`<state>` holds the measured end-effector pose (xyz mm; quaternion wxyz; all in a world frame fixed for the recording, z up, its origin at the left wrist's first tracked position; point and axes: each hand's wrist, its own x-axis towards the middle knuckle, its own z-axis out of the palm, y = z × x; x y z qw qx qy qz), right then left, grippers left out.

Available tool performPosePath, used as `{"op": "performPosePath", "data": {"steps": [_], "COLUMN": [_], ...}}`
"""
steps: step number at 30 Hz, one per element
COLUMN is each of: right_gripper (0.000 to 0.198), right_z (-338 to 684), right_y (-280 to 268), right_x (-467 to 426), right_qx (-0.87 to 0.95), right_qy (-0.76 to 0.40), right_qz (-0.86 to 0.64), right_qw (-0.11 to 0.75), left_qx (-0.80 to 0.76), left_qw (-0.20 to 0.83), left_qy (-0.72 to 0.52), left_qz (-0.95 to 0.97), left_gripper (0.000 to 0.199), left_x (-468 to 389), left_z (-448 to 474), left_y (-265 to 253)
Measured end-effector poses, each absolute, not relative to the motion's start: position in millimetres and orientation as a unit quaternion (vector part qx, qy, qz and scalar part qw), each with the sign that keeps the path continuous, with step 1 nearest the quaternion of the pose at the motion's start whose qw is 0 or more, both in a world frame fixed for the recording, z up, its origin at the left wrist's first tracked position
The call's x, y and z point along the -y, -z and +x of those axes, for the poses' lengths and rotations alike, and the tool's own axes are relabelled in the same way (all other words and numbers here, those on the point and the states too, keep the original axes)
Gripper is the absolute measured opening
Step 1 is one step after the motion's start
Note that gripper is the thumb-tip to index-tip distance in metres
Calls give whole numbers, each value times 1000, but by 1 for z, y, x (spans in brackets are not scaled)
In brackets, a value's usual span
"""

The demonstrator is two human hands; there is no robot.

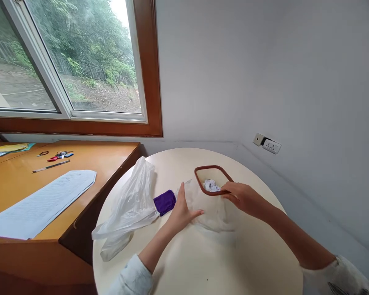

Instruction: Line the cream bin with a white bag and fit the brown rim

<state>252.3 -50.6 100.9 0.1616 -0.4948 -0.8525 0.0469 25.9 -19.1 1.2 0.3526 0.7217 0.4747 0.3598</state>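
Observation:
A small cream bin with a brown rim (pixel 214 167) stands tilted on the round table, and crumpled white paper (pixel 211 185) lies inside it. Thin translucent plastic (pixel 213 213) hangs around the bin's near side. My right hand (pixel 244 198) grips the rim at its near right corner. With thumb and fingers spread apart, my left hand (pixel 183 213) is beside the plastic at the bin's left; whether it touches the plastic is unclear. Just left of that hand lies a folded purple cloth (pixel 165 202). Farther left, a white plastic bag (pixel 133 200) is spread out loosely.
The round cream table (pixel 184 262) stands against the wall. At left, a wooden desk (pixel 110 157) holds paper sheets (pixel 46 203), a pen (pixel 51 166) and keys (pixel 61 155). Wall sockets (pixel 271 146) are at the right, and a window (pixel 92 61) is above the desk.

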Motion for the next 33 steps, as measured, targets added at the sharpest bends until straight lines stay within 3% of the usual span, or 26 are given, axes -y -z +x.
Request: {"op": "performPosePath", "data": {"steps": [4, 9, 13, 16, 24, 33], "right_gripper": [15, 18, 32, 29, 14, 15], "right_z": [248, 249, 250, 247, 232, 230], "right_y": [-99, -94, -98, -99, -86, -85], "right_x": [75, 88, 88, 85, 81, 81], "right_qx": [869, 867, 875, 886, 883, 877], "right_qy": [-85, -121, -32, 7, -62, -77], "right_qz": [-454, -435, -433, -403, -386, -384], "right_qw": [175, 208, 215, 228, 259, 280], "left_qx": [-412, -406, -420, -428, -438, -428], "left_qw": [428, 417, 369, 351, 354, 361], "left_qy": [-384, -368, -360, -365, -361, -377], "left_qz": [707, 725, 747, 749, 743, 738], "left_gripper": [126, 136, 136, 138, 134, 129], "left_x": [23, 31, 30, 28, 32, 33], "left_z": [33, 37, 36, 36, 42, 44], "left_y": [10, 18, 20, 23, 22, 22]}}
